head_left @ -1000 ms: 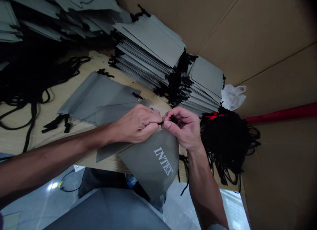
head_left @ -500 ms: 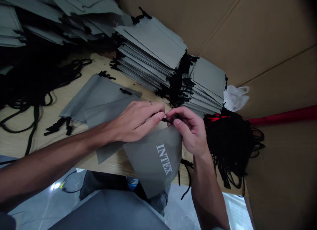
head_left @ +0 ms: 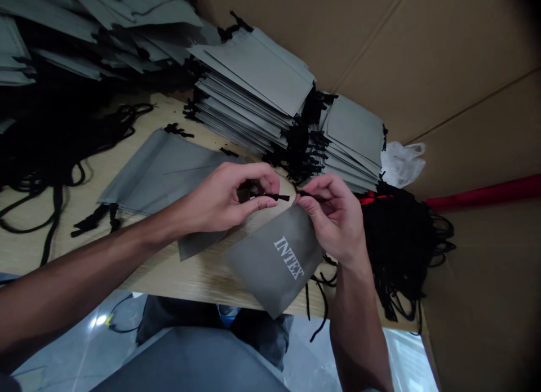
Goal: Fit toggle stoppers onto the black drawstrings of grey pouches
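Observation:
A small grey drawstring bag (head_left: 276, 268) with white INTEX lettering hangs tilted below my hands, over the front of the table. My left hand (head_left: 236, 197) pinches a short black cord (head_left: 279, 197) between thumb and fingers, its tip sticking out to the right. My right hand (head_left: 332, 212) is closed at the bag's upper corner, pinching black cord there; its curled fingers partly hide what they hold. Beneath my left forearm lie other grey bags (head_left: 147, 161) with knotted black cord ends.
Behind my hands stand two stacks of grey bags, a larger stack (head_left: 253, 76) and a smaller stack (head_left: 355, 136). Black cords lie heaped at left (head_left: 54, 138) and right (head_left: 397, 245). A white plastic bag (head_left: 403, 164) rests by the cardboard wall (head_left: 456, 48).
My hands have drawn slightly apart, and a black cord end now shows at my left fingers. The INTEX bag has swung a little to the right and up.

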Action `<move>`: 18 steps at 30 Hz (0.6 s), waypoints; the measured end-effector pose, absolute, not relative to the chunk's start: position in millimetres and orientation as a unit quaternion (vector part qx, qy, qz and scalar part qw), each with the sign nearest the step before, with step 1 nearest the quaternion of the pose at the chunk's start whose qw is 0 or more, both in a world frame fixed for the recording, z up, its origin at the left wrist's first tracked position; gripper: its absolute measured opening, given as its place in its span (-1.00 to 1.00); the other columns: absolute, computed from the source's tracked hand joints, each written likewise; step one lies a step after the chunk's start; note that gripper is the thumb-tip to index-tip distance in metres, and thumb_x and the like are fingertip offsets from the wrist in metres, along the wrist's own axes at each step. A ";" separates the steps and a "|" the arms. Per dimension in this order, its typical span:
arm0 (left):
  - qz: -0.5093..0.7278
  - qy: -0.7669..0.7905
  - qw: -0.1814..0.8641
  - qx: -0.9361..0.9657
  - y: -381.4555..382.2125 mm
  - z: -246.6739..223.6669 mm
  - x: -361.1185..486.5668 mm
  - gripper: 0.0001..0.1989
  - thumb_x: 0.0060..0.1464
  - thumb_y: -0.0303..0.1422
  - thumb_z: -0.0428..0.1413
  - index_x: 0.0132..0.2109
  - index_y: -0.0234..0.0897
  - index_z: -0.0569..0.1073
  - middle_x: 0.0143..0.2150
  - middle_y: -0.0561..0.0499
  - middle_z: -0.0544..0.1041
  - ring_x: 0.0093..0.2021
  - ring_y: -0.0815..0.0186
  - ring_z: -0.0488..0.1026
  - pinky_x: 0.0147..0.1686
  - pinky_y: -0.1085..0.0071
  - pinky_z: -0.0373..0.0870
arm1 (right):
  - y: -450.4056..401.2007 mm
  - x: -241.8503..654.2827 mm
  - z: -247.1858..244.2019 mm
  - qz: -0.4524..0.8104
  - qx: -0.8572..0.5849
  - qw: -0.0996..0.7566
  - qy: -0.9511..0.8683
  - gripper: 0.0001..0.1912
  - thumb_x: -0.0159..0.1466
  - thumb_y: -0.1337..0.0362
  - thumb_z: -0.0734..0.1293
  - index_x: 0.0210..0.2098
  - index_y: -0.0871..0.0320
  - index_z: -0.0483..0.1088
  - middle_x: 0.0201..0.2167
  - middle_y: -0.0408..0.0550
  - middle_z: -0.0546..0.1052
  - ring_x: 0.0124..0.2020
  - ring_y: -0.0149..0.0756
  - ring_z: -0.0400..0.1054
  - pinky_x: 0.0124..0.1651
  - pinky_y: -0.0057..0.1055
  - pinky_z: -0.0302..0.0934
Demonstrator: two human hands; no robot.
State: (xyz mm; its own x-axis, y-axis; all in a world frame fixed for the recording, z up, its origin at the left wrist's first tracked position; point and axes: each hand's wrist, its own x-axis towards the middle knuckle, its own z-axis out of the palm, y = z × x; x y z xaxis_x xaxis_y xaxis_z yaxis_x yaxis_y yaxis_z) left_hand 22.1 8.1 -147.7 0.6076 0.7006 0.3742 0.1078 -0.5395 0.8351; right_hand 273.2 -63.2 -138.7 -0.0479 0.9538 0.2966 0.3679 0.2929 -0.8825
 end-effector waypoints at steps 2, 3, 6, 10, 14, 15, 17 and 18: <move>0.362 0.254 0.412 0.797 8.1 -148.2 21.7 -0.95 0.35 -0.38 0.33 -0.09 -0.24 0.64 -0.18 0.10 0.70 -0.18 0.38 0.61 -0.26 0.53 0.44 | -63.3 271.7 -138.4 0.273 -0.507 0.473 -0.667 -0.93 0.46 0.24 0.56 -0.08 0.00 0.63 -0.22 -0.13 0.72 -0.27 -0.27 0.59 -0.20 -0.31 0.44; 0.362 0.254 0.415 0.795 8.1 -148.4 21.5 -0.96 0.33 -0.39 0.33 -0.09 -0.24 0.66 -0.19 0.11 0.70 -0.20 0.39 0.61 -0.24 0.53 0.46 | -63.1 270.7 -137.4 0.248 -0.509 0.480 -0.671 -0.94 0.43 0.26 0.59 -0.12 0.00 0.67 -0.22 -0.13 0.74 -0.27 -0.26 0.60 -0.19 -0.30 0.47; 0.365 0.251 0.418 0.793 7.6 -148.4 21.4 -0.93 0.33 -0.37 0.33 -0.07 -0.23 0.69 -0.20 0.12 0.72 -0.22 0.40 0.62 -0.20 0.54 0.49 | -62.7 267.5 -133.4 0.207 -0.512 0.506 -0.663 -0.93 0.35 0.31 0.64 -0.19 0.01 0.74 -0.26 -0.14 0.78 -0.28 -0.23 0.64 -0.20 -0.30 0.53; 0.377 0.247 0.403 0.797 7.6 -148.7 22.6 -0.89 0.34 -0.39 0.32 -0.02 -0.22 0.71 -0.14 0.11 0.75 -0.14 0.40 0.64 -0.12 0.55 0.50 | -62.1 266.4 -131.0 0.237 -0.505 0.520 -0.646 -0.84 0.29 0.39 0.66 -0.19 -0.02 0.79 -0.29 -0.16 0.79 -0.29 -0.25 0.65 -0.24 -0.34 0.51; 0.393 0.267 0.392 0.788 9.2 -151.0 23.7 -0.90 0.37 -0.37 0.30 -0.03 -0.24 0.69 -0.13 0.08 0.72 -0.14 0.39 0.61 -0.10 0.53 0.49 | -61.7 269.9 -131.0 0.277 -0.480 0.508 -0.659 -0.77 0.31 0.44 0.64 -0.16 -0.05 0.81 -0.23 -0.14 0.80 -0.19 -0.24 0.66 -0.14 -0.32 0.50; 0.394 0.274 0.390 0.786 9.7 -151.5 23.9 -0.89 0.39 -0.34 0.29 -0.03 -0.25 0.68 -0.13 0.07 0.72 -0.15 0.38 0.61 -0.12 0.52 0.49 | -62.0 270.9 -130.6 0.284 -0.473 0.505 -0.664 -0.77 0.32 0.44 0.63 -0.14 -0.06 0.81 -0.21 -0.13 0.80 -0.16 -0.23 0.66 -0.11 -0.30 0.51; 0.392 0.286 0.390 0.783 10.4 -152.1 24.4 -0.86 0.42 -0.27 0.28 -0.04 -0.24 0.68 -0.15 0.05 0.72 -0.18 0.36 0.59 -0.20 0.50 0.46 | -62.9 272.1 -129.4 0.296 -0.467 0.492 -0.673 -0.75 0.37 0.44 0.59 -0.10 -0.07 0.80 -0.15 -0.11 0.80 -0.10 -0.20 0.66 -0.05 -0.26 0.53; 0.392 0.290 0.392 0.780 10.6 -152.2 24.7 -0.84 0.42 -0.25 0.28 -0.05 -0.24 0.68 -0.17 0.05 0.72 -0.19 0.35 0.59 -0.23 0.49 0.44 | -63.5 272.2 -128.9 0.298 -0.468 0.482 -0.678 -0.74 0.39 0.45 0.56 -0.08 -0.07 0.80 -0.12 -0.10 0.80 -0.07 -0.20 0.66 -0.03 -0.25 0.53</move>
State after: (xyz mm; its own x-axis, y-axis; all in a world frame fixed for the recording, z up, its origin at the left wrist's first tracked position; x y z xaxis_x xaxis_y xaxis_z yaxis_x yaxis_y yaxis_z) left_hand 24.7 10.6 -152.2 0.5253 0.7590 0.3847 0.1449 -0.5253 0.8385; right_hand 272.2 -63.5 -128.9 -0.0976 0.9215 0.3760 0.3474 0.3856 -0.8548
